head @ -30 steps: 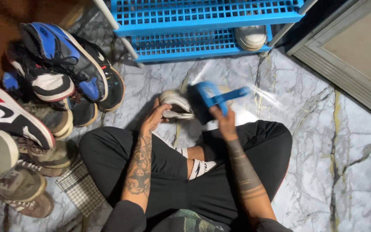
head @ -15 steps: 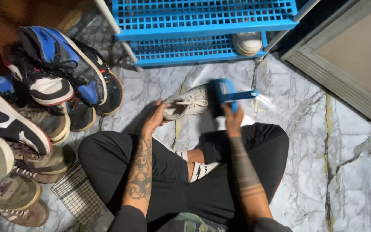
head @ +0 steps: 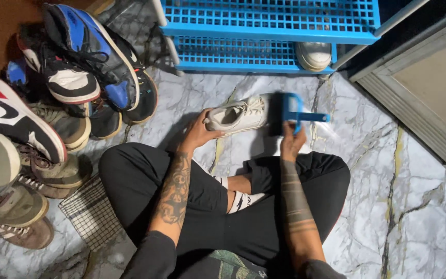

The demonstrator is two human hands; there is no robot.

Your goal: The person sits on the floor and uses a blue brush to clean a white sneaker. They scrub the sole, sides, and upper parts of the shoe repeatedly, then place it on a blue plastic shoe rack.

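I sit cross-legged on a marble floor. My left hand (head: 201, 133) grips the heel end of a white sneaker (head: 239, 114) that lies on its side on the floor in front of me. My right hand (head: 291, 143) holds the handle of a blue brush (head: 290, 112), whose dark bristles press against the toe end of the sneaker. Both forearms are tattooed.
A blue plastic shoe rack (head: 264, 36) stands ahead, with one pale shoe (head: 313, 54) on its lower shelf. A pile of several sneakers (head: 52, 103) fills the left side. A checked cloth (head: 90, 213) lies by my left knee. A door frame (head: 414, 88) is at the right.
The sneaker has turned from sole-up to lying on its side with laces showing. The brush has come down from a raised tilt onto the shoe's toe. The view has shifted slightly.
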